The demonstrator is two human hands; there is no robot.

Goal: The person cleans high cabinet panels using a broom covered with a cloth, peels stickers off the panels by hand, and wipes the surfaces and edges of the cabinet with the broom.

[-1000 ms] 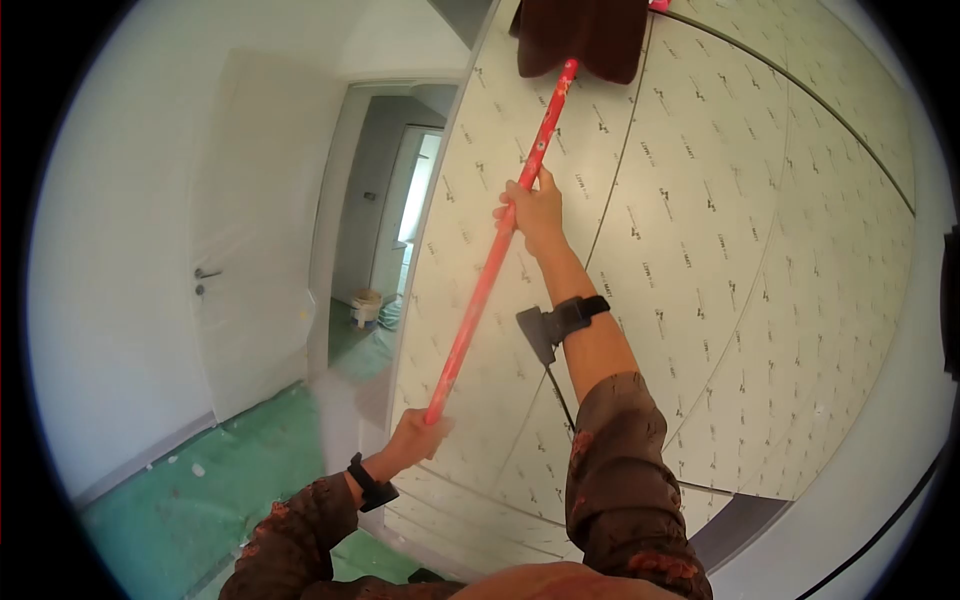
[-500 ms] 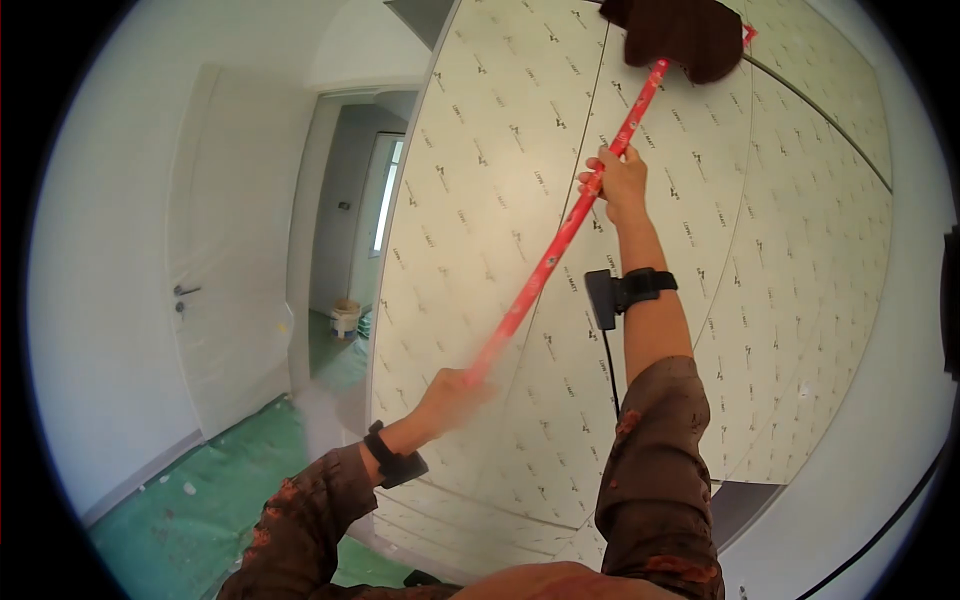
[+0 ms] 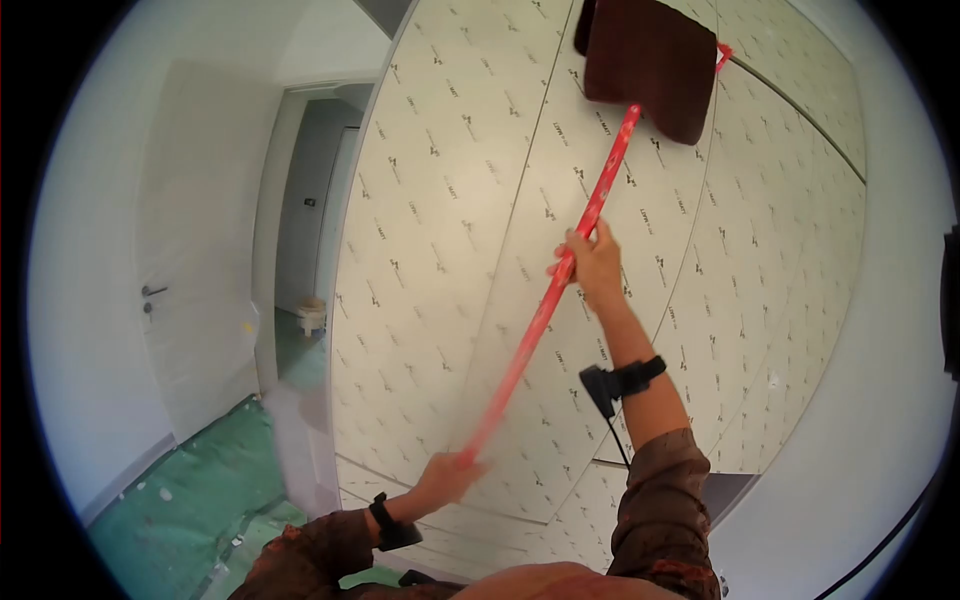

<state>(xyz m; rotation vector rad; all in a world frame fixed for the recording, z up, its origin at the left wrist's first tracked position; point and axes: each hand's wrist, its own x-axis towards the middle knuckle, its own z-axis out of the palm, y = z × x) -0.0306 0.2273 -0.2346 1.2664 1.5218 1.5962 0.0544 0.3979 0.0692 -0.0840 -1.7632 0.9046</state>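
A mop with a red pole [image 3: 545,305] slants up to the right across a tall cabinet front [image 3: 430,300] covered in printed protective film. Its dark brown cloth head [image 3: 650,70] lies against the upper panels. Around the pole's lower end, my left hand [image 3: 450,480] is closed, slightly blurred. Higher up, my right hand [image 3: 592,265] grips the pole about midway, with the thumb along it. Black straps with small boxes sit on both wrists, and a cable hangs from the right one.
To the left stand a white door [image 3: 200,250] and an open doorway with a bucket [image 3: 311,316] beyond. Green sheeting [image 3: 200,500] covers the floor. A small red tag [image 3: 724,55] shows beside the mop head. A black cable [image 3: 890,540] runs down at the right.
Both hands and the mop have moved down in view. The cloth head sits lower on the panels and shows more of its flat face. The camera view has shifted slightly.
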